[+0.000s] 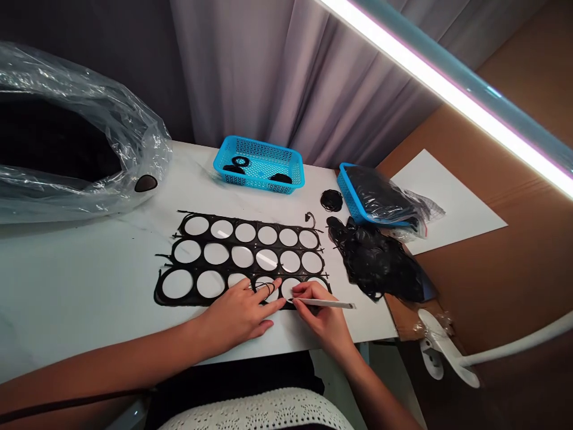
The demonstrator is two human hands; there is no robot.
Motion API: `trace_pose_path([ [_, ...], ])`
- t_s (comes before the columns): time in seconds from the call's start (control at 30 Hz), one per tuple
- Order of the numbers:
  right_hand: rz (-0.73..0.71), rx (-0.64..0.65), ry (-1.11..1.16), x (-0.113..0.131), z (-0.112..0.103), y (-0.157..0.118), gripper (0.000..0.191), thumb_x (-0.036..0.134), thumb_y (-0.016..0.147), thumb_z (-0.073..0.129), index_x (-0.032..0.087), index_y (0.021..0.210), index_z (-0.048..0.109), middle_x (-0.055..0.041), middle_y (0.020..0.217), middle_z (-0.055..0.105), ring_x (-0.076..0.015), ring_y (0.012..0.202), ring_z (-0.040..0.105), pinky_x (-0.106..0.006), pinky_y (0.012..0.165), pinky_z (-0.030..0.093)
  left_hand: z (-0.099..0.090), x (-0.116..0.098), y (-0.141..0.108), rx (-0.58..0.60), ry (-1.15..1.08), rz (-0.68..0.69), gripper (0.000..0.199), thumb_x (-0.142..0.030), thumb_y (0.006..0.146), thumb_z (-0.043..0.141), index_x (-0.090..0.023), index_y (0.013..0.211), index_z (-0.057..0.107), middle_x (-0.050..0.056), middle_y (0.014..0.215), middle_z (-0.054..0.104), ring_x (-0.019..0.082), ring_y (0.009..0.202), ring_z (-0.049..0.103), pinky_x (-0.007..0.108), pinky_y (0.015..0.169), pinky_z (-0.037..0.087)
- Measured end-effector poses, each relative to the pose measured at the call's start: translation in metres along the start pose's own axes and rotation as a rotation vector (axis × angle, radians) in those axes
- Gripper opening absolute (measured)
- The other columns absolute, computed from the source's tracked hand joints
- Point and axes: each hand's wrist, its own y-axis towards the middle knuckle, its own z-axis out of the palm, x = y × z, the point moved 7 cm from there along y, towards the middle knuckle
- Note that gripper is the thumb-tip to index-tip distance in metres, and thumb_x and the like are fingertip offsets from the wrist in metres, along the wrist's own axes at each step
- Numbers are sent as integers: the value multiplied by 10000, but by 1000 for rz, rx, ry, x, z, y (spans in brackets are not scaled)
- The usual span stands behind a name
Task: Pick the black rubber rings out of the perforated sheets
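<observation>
Three black strips with round openings [229, 240] lie in rows on the white tabletop in front of me. My left hand [244, 312] rests flat across the nearest row, fingers spread, pressing on its middle. A thin black loop [267, 286] crosses the fingers of that hand. Between thumb and fingers, my right hand [329, 322] grips a slim white pen-like tool [333, 303]. Its dark tip points left, at the edge of an opening in the nearest row, close to my left fingertips. Whether the tip touches the strip is too small to tell.
A blue basket [258, 184] with a few black pieces stands at the back. To the right are another blue basket [351, 192] with bagged black material, a black pile [380, 263] and a lamp clamp [441, 346]. A clear plastic bag [138, 131] bulges at left.
</observation>
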Motion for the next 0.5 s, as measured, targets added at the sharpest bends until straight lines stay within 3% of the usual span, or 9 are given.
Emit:
trace_pose_path([
  [0.3, -88, 5, -125, 6, 4, -2, 195, 227, 928, 605, 231, 749, 528, -64, 971, 682, -211, 896, 644, -335, 759, 506, -2, -1, -2, 10, 76, 5, 479, -343, 913, 669, -271, 1370, 545, 169, 1495, 494, 216, 849, 650, 359, 762, 414],
  [0.43, -299, 71, -399, 19, 14, -7, 148, 161, 978, 500, 235, 870, 570, -75, 1043, 708, -220, 947, 643, -356, 794, 495, 1, 2, -4, 48, 69, -53, 523, -379, 878, 713, -317, 1370, 546, 183, 1496, 482, 234, 870, 633, 379, 801, 415],
  [0.5, -402, 87, -582, 21, 4, -1, 189, 142, 992, 445, 226, 917, 597, -83, 1033, 722, -234, 957, 641, -380, 824, 468, 4, 3, -4, 76, 65, -72, 571, -405, 860, 730, -337, 1390, 530, 184, 1508, 465, 240, 871, 625, 386, 805, 415],
])
